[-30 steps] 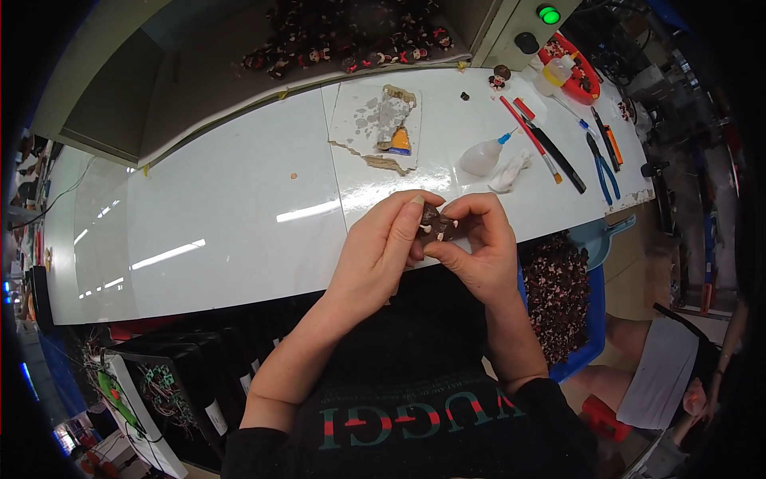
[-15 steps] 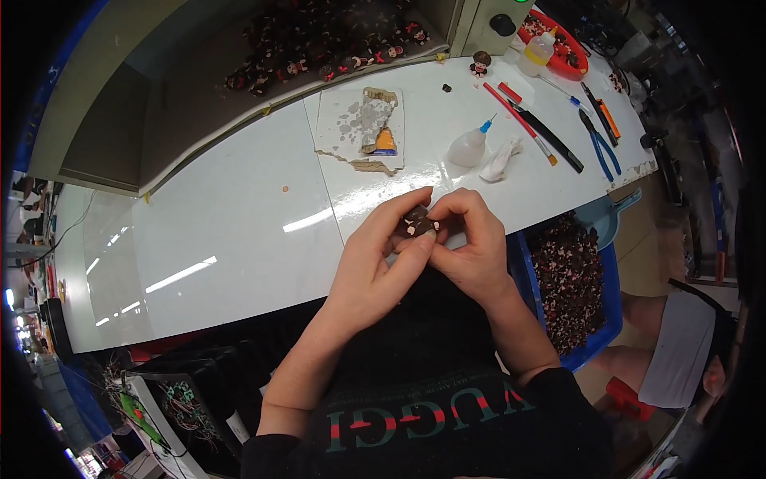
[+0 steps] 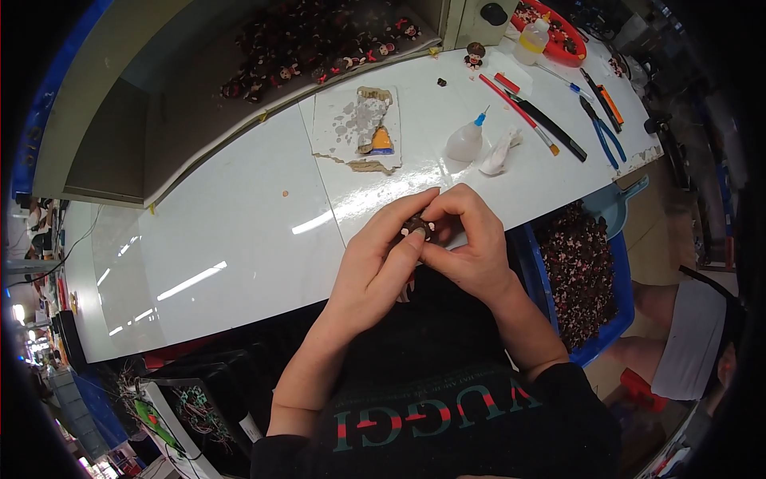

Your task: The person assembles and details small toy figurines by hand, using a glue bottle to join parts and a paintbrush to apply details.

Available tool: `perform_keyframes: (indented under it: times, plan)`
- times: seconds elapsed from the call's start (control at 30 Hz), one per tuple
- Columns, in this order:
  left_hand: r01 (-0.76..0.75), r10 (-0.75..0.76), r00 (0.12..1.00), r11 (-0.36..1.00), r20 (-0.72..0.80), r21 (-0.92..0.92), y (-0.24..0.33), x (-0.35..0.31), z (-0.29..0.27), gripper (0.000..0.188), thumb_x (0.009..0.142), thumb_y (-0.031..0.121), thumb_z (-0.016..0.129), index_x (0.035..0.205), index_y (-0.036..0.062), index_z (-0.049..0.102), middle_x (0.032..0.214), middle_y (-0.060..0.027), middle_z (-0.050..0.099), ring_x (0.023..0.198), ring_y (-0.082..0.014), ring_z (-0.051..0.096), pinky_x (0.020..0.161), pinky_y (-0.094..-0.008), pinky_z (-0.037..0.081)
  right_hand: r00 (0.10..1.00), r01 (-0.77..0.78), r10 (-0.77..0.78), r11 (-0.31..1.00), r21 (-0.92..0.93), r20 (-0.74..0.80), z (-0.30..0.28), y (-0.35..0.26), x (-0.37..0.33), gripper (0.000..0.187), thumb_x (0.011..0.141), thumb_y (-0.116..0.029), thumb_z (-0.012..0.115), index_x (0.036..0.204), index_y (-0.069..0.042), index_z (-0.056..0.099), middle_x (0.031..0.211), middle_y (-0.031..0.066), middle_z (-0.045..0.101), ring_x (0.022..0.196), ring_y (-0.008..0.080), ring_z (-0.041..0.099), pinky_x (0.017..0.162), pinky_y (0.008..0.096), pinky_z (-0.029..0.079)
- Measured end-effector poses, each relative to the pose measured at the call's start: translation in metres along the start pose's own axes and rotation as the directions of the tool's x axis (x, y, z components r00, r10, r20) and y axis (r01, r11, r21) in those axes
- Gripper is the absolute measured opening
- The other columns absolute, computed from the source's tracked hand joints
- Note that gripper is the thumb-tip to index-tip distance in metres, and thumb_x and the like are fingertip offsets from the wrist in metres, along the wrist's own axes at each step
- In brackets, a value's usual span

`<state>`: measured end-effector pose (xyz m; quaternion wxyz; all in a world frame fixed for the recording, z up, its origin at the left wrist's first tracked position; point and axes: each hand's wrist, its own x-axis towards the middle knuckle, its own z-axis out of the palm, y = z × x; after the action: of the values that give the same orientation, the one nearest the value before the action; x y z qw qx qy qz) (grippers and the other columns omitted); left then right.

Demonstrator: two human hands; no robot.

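Note:
Close to my body, at the near edge of the white table, both hands meet around a small dark brown figurine (image 3: 415,227) with pale spots. My left hand (image 3: 375,255) wraps it from the left, its thumb pressed on the figurine's face-up side. From the right, my right hand (image 3: 472,243) pinches it with thumb and bent index finger. Fingers cover much of the figurine. Beyond my hands stand a squeeze bottle (image 3: 464,144) with a blue needle tip and a crumpled white tissue (image 3: 499,153).
A stained board (image 3: 339,120) lies ahead. Farther right are a red brush (image 3: 523,116), a black-handled tool (image 3: 550,130), blue pliers (image 3: 600,132) and a yellowish bottle (image 3: 531,41). A booth (image 3: 179,152) at the back holds many figurines. A blue bin (image 3: 626,323) of small parts sits right.
My left thumb has shifted a little across the figurine, which looks slightly turned. Both hands keep hold of it in nearly the same place. The whole view has tilted slightly.

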<state>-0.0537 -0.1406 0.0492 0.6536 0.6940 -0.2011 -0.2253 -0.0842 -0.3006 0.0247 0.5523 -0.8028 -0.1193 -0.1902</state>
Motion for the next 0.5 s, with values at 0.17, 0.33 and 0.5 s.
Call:
perform_keyframes:
  times: [0.17,0.33,0.5]
  plan:
    - [0.168,-0.178,0.984,0.957,-0.022,-0.237,0.011,0.003,0.009,0.029,0.097,0.011,0.045,0.123,0.0005,0.053,0.119,-0.0109,0.055,0.100,-0.0147,0.059,0.088,-0.0276,0.047,0.995,-0.097,0.098,0.986,0.133,0.005,-0.025,-0.011,0.001,0.036,0.072,-0.005,0.078,0.100,-0.006,0.055,0.087,0.0044,0.055,0.075,0.0135,0.058,0.067,0.0250,0.049]
    - [-0.025,-0.005,0.994,0.961,-0.108,-0.274,0.008,0.005,0.014,0.019,0.097,0.009,0.046,0.108,-0.0002,0.059,0.119,-0.0115,0.053,0.087,-0.0132,0.058,0.080,-0.0277,0.048,0.957,-0.109,0.067,0.985,-0.136,-0.284,-0.116,0.004,0.010,0.014,0.084,-0.004,0.066,0.095,-0.002,0.059,0.089,0.0045,0.058,0.076,0.0117,0.055,0.073,0.0232,0.046]
    - [-0.014,0.001,0.999,0.950,-0.042,-0.311,0.010,0.006,0.013,0.016,0.096,0.010,0.047,0.100,0.0000,0.060,0.114,-0.0097,0.054,0.081,-0.0104,0.055,0.075,-0.0247,0.047,0.926,-0.230,0.030,0.835,-0.500,-0.376,-0.181,0.006,0.035,0.010,0.088,-0.004,0.059,0.097,0.000,0.062,0.089,0.0072,0.060,0.077,0.0150,0.057,0.071,0.0258,0.046]
